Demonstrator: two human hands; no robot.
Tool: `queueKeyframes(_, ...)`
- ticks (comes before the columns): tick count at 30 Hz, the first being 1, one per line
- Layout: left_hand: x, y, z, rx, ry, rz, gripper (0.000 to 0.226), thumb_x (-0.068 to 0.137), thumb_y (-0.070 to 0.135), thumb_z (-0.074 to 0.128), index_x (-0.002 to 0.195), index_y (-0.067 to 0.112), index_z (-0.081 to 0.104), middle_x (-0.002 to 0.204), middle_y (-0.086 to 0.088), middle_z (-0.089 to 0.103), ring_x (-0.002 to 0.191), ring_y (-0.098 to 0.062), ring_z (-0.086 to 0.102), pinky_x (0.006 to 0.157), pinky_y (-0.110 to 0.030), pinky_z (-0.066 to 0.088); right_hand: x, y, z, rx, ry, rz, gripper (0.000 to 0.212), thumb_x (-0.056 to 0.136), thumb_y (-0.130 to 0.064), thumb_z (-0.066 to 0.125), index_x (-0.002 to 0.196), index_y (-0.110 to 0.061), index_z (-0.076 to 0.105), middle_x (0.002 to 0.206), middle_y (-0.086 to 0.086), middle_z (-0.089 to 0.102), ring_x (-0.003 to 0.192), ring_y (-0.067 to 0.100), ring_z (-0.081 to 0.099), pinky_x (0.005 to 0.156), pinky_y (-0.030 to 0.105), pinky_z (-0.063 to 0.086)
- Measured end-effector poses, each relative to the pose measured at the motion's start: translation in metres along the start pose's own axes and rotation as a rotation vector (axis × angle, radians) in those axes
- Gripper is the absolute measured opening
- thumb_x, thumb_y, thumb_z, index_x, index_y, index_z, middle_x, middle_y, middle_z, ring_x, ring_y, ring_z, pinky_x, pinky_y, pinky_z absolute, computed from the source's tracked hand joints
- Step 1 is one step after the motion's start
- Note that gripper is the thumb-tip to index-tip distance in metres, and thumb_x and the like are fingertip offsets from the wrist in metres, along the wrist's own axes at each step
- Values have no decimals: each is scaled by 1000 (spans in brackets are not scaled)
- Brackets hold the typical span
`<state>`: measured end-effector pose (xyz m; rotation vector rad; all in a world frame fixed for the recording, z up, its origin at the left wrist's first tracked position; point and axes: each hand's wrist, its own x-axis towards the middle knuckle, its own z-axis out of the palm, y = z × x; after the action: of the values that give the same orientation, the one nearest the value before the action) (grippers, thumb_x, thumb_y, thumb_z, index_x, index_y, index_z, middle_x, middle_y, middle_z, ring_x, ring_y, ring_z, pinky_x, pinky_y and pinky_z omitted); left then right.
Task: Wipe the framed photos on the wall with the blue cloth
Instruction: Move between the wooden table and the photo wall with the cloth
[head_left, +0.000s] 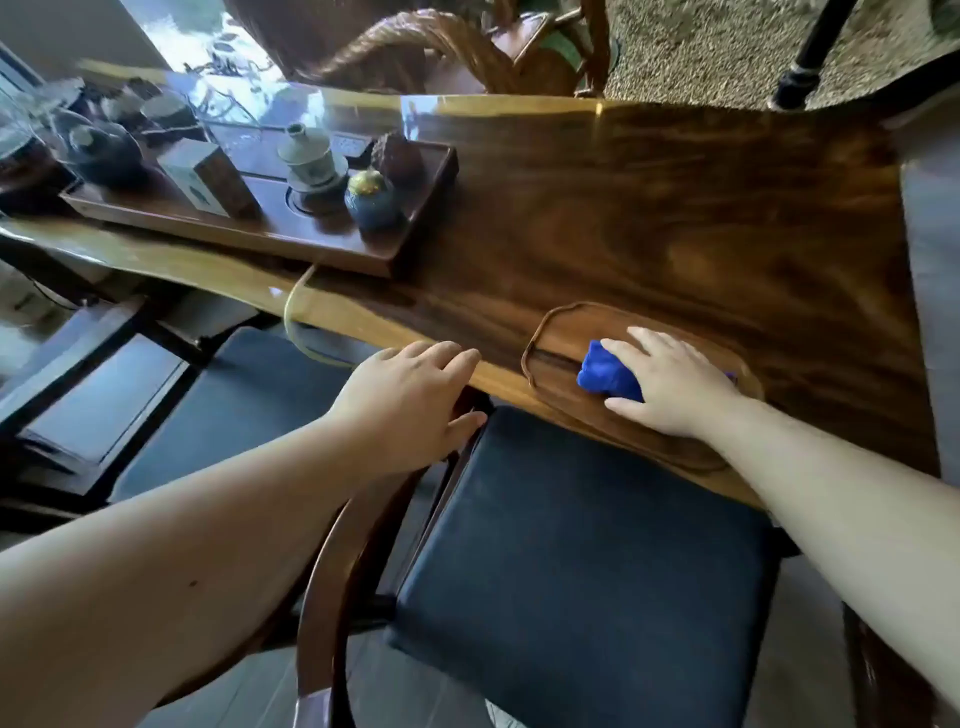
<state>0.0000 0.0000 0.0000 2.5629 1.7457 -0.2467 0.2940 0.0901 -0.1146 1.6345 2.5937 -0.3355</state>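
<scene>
Cloth: crumpled bright-blue cloth (609, 375) lies in shallow oval wooden tray (561, 332), at 4 o'clock on glossy dark wooden worktop (649, 208).
Right hand (670, 384): fingers curled over the cloth, closing on it.
Left hand (410, 400): spread, empty, at worktop edge.
Risk: a loose pinch may drop the cloth; dragging may shift the tray.

The right hand (670, 384) lies on the crumpled blue cloth (608, 376), which sits in the shallow oval wooden tray (561, 322) at the near edge of the long polished wooden slab table (675, 208). Left of that grip, the left hand (410, 400) rests at the table's edge. Below both stands the dark cushioned wooden chair (571, 545). Far left and behind lies the rectangular dark wooden tea tray (260, 239), carrying a lidded ceramic cup (311, 156).
</scene>
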Motion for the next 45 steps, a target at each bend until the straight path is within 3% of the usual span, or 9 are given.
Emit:
queueKeyframes(3,7,-1,10,-26,13,-7,63,86,56,44,135,17,37,134,-3,54,121,-27,50,92,-42,47,-1,10,14,-2,-39,22,77,85,-59,50,146,-34,11,145,10,36,130,31,35,103,47,36)
queueKeyframes(6,6,-6,15,-32,-8,-15,61,86,56,44,132,16,40,130,-3,56,118,-27,51,90,-43,48,-3,8,23,-30,72,-5,65,88,-41,55,144,-29,25,118,8,54,101,29,51,75,42,51)
queueKeyframes(9,-1,-15,11,-27,-3,-40,59,86,57,44,129,17,42,125,-2,58,116,-26,52,88,-43,48,-1,-2,16,-3,85,25,58,86,-29,57,138,-27,33,102,6,57,84,27,57,57,34,47)
queueKeyframes(12,-17,-24,2,-19,-8,-65,62,85,59,38,131,18,41,123,-2,59,115,-27,53,86,-44,50,1,-23,3,67,94,31,53,84,-28,57,133,-28,36,99,4,60,80,27,60,56,33,45)
queueKeyframes(17,-68,-53,-22,31,4,-148,65,85,59,38,135,17,37,130,-3,56,119,-27,51,89,-44,49,14,-97,-35,142,139,-151,56,80,-29,60,133,-31,39,103,1,61,85,27,61,59,38,50)
queueKeyframes(26,-249,-112,-92,153,63,-427,68,85,60,34,135,14,40,125,-3,57,112,-26,54,87,-40,47,10,-323,-123,247,361,-649,60,76,-28,67,131,-29,45,106,1,64,92,25,63,66,34,51)
queueKeyframes(33,-415,-135,-149,248,184,-680,62,85,58,40,131,16,45,127,-3,58,116,-26,53,93,-39,43,-26,-488,-179,257,430,-891,58,80,-28,61,134,-28,43,115,4,62,99,29,61,69,44,53)
queueKeyframes(41,-600,-138,-195,370,224,-983,63,85,56,40,132,13,44,128,-8,58,115,-30,53,100,-43,39,-89,-676,-217,240,535,-1177,59,78,-31,67,132,-26,45,111,4,64,83,31,66,54,31,46)
queueKeyframes(45,-664,-144,-212,411,253,-1122,62,84,56,45,131,16,43,128,-6,58,116,-27,53,99,-42,39,-111,-761,-224,319,502,-1275,61,76,-37,62,132,-36,36,116,2,62,86,31,65,59,35,49)
